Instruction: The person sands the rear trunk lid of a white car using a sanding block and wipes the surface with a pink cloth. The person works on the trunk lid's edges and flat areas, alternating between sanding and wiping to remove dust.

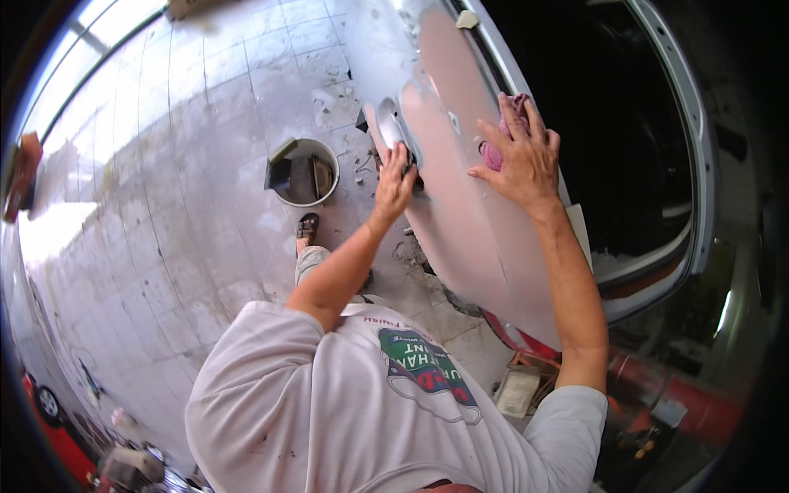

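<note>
A car door panel, patched in pink and grey, slants across the space in front of me. My right hand presses a crumpled pink cloth against its upper part, beside the window edge. Lower on the same panel, my left hand rests with its fingers stretched out, beside a bare silvery recess. Dark gaps show next to those fingertips, and the fingertips are partly hard to make out.
On the stained tiled floor stands a round bucket with dark and brown pieces in it. A small pale block sits on the panel's far upper edge. To the right is a dark window opening. Clutter lies low at right.
</note>
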`<state>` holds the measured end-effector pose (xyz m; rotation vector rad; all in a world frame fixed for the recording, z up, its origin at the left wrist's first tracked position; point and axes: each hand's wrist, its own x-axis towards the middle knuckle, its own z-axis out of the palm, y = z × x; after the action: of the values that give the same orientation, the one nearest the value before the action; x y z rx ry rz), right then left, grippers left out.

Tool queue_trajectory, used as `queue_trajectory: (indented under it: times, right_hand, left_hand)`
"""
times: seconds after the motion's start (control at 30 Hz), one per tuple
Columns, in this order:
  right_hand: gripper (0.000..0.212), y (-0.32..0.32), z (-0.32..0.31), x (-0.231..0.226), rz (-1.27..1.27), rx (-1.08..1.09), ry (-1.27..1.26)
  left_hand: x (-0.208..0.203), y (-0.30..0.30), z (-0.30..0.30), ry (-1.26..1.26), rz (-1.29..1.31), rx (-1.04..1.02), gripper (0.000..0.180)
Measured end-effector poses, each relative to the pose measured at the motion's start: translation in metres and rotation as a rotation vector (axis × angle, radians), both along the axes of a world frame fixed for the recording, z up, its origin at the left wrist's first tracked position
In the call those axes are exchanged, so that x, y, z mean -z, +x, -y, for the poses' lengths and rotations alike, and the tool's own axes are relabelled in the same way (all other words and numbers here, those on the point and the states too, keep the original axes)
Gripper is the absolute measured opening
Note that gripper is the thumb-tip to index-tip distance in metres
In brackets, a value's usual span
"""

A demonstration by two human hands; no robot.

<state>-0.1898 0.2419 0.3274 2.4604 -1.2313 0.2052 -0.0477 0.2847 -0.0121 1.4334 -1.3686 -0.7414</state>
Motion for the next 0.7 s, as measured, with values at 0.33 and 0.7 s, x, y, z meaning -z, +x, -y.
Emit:
queue_trajectory:
  times: [0.33, 0.7]
  right_hand:
    - [0.007, 0.032, 0.100, 0.030, -0.038, -0.401, 0.156]
    - [0.049, -0.010, 0.148, 0.015, 0.070, -0.401, 0.151]
  left_hand:
    - [-0.005, -0.025, 0.028, -0.039, -0.108, -0.208, 0.064]
    - [-0.001, -0.032, 0.014, -0.012, -0.182, -0.144, 0.075]
